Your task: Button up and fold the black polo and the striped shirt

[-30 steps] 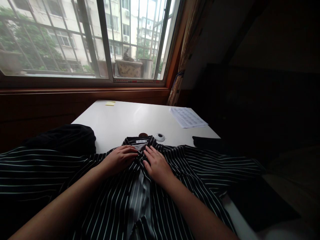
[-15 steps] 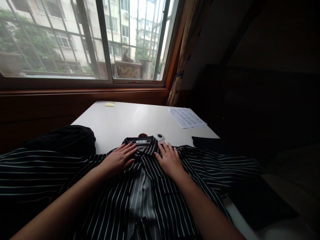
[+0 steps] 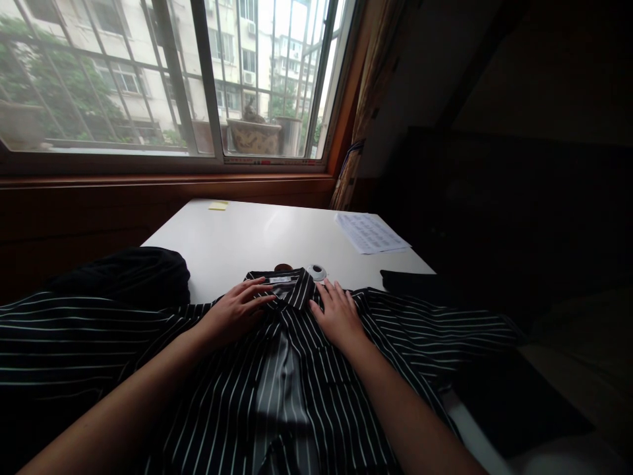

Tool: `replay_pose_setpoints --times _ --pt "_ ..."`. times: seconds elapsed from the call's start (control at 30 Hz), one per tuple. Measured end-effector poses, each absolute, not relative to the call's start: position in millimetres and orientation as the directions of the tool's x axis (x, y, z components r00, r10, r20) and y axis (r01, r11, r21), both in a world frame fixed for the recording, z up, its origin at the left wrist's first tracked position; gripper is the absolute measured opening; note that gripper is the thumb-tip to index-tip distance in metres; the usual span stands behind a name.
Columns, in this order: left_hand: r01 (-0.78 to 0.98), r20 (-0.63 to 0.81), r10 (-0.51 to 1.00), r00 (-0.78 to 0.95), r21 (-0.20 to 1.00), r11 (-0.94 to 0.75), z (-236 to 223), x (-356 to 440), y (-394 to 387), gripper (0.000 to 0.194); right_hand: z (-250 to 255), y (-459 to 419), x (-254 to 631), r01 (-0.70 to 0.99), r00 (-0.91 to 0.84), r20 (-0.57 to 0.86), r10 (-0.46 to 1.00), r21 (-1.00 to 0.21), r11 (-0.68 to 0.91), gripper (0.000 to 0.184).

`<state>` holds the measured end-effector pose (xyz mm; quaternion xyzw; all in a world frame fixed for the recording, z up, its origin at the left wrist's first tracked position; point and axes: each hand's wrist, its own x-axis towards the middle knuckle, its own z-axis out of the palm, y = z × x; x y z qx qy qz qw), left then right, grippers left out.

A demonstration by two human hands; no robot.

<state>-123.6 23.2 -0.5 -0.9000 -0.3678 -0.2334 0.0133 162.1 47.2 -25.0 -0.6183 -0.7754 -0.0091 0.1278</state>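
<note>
A black shirt with white stripes [image 3: 336, 389] lies spread face up, its front parted over a grey inner side and its sleeves stretched out left and right. Beside the left half of the collar, my left hand [image 3: 236, 310] rests on the cloth with its fingers apart and slightly bent; the thumb is hidden. My right hand [image 3: 339, 315] lies flat on the shirt just right of the collar [image 3: 301, 289], fingers spread. Neither hand grips the cloth visibly. A pale label shows inside the neck.
The white table [image 3: 257, 231] bears a yellow sticky note [image 3: 218, 206], printed sheets [image 3: 372, 233], a round white object [image 3: 316, 271] and a brown disc [image 3: 283, 268] behind the collar. Dark cloth [image 3: 128, 277] is heaped at left. More dark cloth [image 3: 410, 280] lies at right. A barred window stands beyond.
My left hand has bent and tilted slightly, its thumb dropping out of sight. My right hand has barely moved, and the shirt lies nearly the same.
</note>
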Motion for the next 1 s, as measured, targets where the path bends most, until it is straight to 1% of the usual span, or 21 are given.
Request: replay_pose_setpoints --times 0.1,0.23,0.33,0.53,0.67,0.87,1.0 --pt "0.661 0.398 0.644 0.653 0.116 -0.741 1.0 -122.8 21.4 0.045 -24.3 46.9 161.8 0.960 -0.209 0.211 0.955 -0.142 0.242 0.056" --pt "0.683 0.310 0.668 0.676 0.077 -0.726 -1.2 -122.1 20.9 0.047 -22.8 45.9 160.9 0.959 -0.214 0.215 0.953 -0.138 0.247 0.054" --pt "0.695 0.280 0.680 0.678 0.060 -0.717 -1.1 -121.6 20.5 0.047 -22.3 45.5 160.4 0.958 -0.218 0.223 0.950 -0.135 0.252 0.053" --pt "0.696 0.286 0.683 0.672 0.069 -0.714 1.6 -120.3 17.3 0.050 -23.1 46.0 160.4 0.958 -0.219 0.237 0.946 -0.133 0.255 0.052" --pt "0.711 0.261 0.698 0.666 0.058 -0.700 1.5 -119.3 16.4 0.053 -23.0 45.8 160.6 0.957 -0.224 0.244 0.944 -0.128 0.260 0.052" --pt "0.700 0.310 0.690 0.654 0.095 -0.707 -3.8 -120.1 19.3 0.046 -24.0 46.2 160.8 0.957 -0.221 0.236 0.946 -0.133 0.257 0.052" --pt "0.696 0.302 0.692 0.656 0.114 -0.709 -4.7 -119.6 20.2 0.045 -24.5 46.2 160.6 0.958 -0.218 0.242 0.945 -0.130 0.255 0.052"
